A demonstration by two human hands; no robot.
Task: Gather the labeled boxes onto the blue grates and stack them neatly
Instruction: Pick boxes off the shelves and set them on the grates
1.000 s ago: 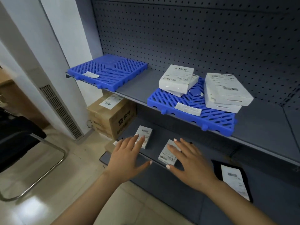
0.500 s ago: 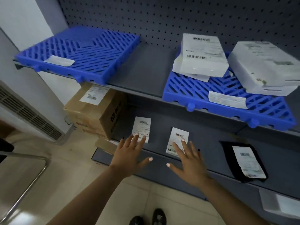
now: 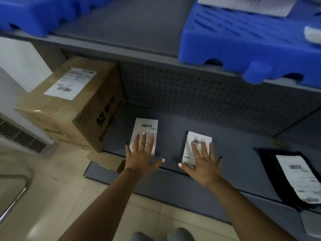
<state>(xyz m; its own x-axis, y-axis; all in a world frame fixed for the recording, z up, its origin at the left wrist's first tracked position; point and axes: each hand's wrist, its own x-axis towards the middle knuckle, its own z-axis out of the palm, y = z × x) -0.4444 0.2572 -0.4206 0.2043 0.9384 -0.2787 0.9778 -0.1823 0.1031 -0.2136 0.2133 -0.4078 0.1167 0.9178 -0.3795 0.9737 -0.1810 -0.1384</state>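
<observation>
Two small white labeled boxes lie flat on the lower grey shelf (image 3: 234,136). My left hand (image 3: 141,158) is spread flat, fingers over the near half of the left box (image 3: 147,126). My right hand (image 3: 202,161) is spread flat over the right box (image 3: 195,136), covering most of its label. Neither hand has closed around its box. On the upper shelf are two blue grates: one at the top left (image 3: 29,13), one at the top right (image 3: 243,40) with a white labeled box (image 3: 246,4) on it, mostly cut off by the frame.
A brown cardboard carton (image 3: 69,105) with a shipping label stands at the left end of the lower shelf. A black mailer bag (image 3: 295,176) with a white label lies at the right. The upper shelf's front edge (image 3: 139,54) overhangs the lower shelf. A vent grille (image 3: 22,136) is at far left.
My view has dropped and moved closer to the lower shelf. Both hands have moved forward and now lie on the two small boxes instead of hovering at their near edges.
</observation>
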